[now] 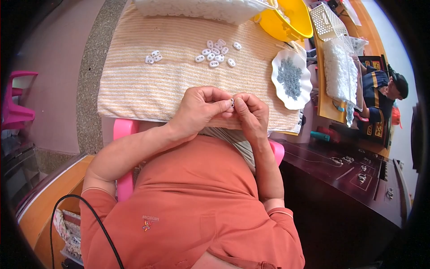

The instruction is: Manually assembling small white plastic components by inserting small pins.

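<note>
Over the near edge of the striped towel (143, 85), my left hand (195, 109) and my right hand (253, 117) meet fingertip to fingertip. Both are closed in a pinch on one small white plastic piece (232, 102) with dark holes, mostly covered by my fingers. Farther back lies a loose cluster of white oval two-holed plastic pieces (215, 51). A smaller group of white pieces (153, 57) sits to its left. On the right, a white scalloped dish (278, 92) holds a heap of small grey parts (291, 77).
A clear tub (201, 10) of white pieces and a yellow basin (286, 22) stand at the far edge. Beyond the dish are a white perforated basket (328, 21) and a bag of white pieces (340, 67). Another person (380, 92) is at the far right. A pink chair (124, 130) is beneath me.
</note>
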Action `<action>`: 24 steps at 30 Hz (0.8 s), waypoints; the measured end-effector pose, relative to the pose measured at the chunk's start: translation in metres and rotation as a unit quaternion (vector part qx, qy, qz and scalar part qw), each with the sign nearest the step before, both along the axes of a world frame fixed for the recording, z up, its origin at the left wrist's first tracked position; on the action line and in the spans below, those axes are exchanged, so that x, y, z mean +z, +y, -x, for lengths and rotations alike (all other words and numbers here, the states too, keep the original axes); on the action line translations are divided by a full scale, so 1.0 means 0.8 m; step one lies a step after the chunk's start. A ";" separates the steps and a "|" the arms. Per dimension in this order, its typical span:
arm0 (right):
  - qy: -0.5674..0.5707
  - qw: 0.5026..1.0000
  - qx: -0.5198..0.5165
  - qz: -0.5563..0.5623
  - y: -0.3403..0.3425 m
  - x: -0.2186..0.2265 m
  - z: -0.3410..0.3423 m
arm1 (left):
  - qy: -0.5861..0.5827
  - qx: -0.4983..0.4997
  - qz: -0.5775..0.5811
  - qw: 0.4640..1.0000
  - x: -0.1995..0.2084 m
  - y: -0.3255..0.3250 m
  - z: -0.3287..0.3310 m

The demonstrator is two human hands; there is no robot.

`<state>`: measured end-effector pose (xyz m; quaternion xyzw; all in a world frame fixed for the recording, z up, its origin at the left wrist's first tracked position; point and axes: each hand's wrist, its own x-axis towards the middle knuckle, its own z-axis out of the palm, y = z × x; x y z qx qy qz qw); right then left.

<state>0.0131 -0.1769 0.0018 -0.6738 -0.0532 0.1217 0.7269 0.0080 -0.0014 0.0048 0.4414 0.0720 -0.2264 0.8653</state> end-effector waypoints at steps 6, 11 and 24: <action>0.050 0.998 -0.007 -0.040 -0.005 -0.004 -0.003 | -0.008 0.010 0.017 1.000 0.000 -0.001 -0.001; 0.085 0.990 -0.003 -0.110 -0.010 -0.005 -0.004 | -0.003 0.007 0.043 0.999 -0.001 0.000 -0.003; 0.069 0.996 0.005 -0.056 -0.012 -0.007 -0.004 | 0.007 0.009 0.059 0.998 -0.004 0.000 -0.003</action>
